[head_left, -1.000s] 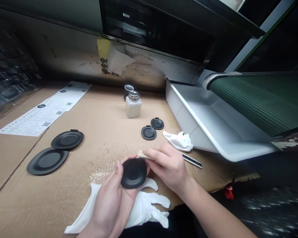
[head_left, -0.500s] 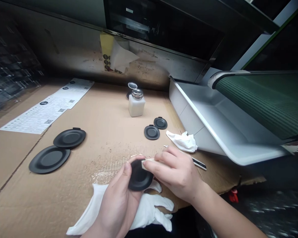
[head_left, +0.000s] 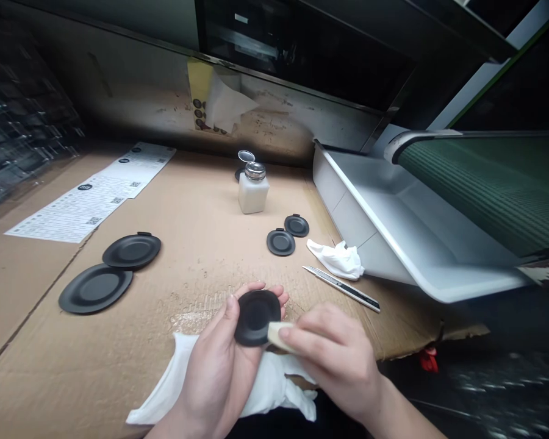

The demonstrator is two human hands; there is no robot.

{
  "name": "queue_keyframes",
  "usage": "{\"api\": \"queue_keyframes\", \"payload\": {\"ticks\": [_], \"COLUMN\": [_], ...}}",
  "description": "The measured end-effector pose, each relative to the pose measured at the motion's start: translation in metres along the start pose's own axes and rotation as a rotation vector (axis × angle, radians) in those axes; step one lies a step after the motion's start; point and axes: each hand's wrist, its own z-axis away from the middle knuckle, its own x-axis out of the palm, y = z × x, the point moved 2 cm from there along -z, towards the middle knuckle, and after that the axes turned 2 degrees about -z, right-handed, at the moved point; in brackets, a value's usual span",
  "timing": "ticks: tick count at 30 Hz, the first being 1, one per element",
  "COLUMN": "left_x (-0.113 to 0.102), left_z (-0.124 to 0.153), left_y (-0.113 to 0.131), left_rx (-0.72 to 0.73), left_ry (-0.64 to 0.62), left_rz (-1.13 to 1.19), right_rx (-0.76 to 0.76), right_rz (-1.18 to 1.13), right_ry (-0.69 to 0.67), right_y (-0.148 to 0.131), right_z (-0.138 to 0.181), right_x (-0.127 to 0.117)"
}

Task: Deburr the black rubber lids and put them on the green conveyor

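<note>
My left hand [head_left: 222, 363] grips a small black round cap [head_left: 256, 316], thumb on its left edge and fingers behind it. My right hand [head_left: 336, 356] pinches a small pale pad [head_left: 277, 335] and presses it against the cap's lower right rim. Both hands hover over a white glove [head_left: 265, 390] lying at the near edge of the cardboard-covered bench [head_left: 187, 244].
Two large black discs [head_left: 114, 268] lie at the left, two small caps [head_left: 288, 235] in the middle. A white dispenser bottle [head_left: 253, 189], a crumpled white cloth [head_left: 338, 259] and a utility knife [head_left: 341, 288] sit nearby. A white tray [head_left: 393, 231] and green conveyor belt [head_left: 485, 183] stand right; printed sheets [head_left: 91, 198] lie far left.
My right hand has moved with the pad from the cap's upper right rim down to its lower right rim, uncovering the utility knife. The left hand keeps holding the cap.
</note>
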Motion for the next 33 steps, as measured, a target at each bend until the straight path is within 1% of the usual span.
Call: {"api": "queue_keyframes", "payload": {"ticks": [3, 5, 10, 12, 14, 17, 20, 24, 27, 30, 33], "left_x": [0.001, 0.002, 0.003, 0.002, 0.000, -0.001, -0.001, 0.001, 0.002, 0.001, 0.000], "left_z": [0.000, 0.000, 0.002, 0.003, 0.002, 0.000, -0.002, -0.001, 0.000, -0.001, -0.002], "left_y": [0.000, 0.000, 0.002, 0.002, 0.001, -0.001, -0.001, 0.000, 0.001, 0.000, -0.001], "left_rx": [-0.017, -0.035, -0.075, -0.080, -0.075, -0.041, -0.008, -0.035, -0.037, -0.017, 0.004], "left_ry": [-0.002, 0.013, 0.059, 0.058, 0.044, 0.012, 0.000, 0.043, 0.037, 0.000, -0.037], "left_rz": [0.012, 0.023, 0.007, -0.009, -0.010, 0.018, 0.029, 0.008, -0.020, -0.014, -0.011], "right_rx": [0.019, 0.006, -0.032, -0.032, -0.037, -0.030, -0.010, -0.033, -0.039, -0.011, 0.068], "right_rz": [0.006, 0.004, 0.036, 0.044, 0.048, 0.071, 0.101, 0.065, 0.050, 0.061, 0.123], "right_ry": [-0.009, -0.029, 0.010, 0.012, 0.000, -0.032, -0.027, -0.007, -0.009, -0.080, -0.080], "right_y": [0.010, 0.009, -0.014, -0.018, -0.015, -0.003, 0.001, -0.015, -0.022, -0.010, 0.009], "right_z": [0.000, 0.001, -0.001, -0.004, -0.003, 0.003, 0.005, -0.006, -0.012, -0.009, -0.009], "right_x": [-0.003, 0.002, 0.027, 0.033, 0.030, 0.017, 0.009, 0.024, 0.032, 0.022, -0.003]}}
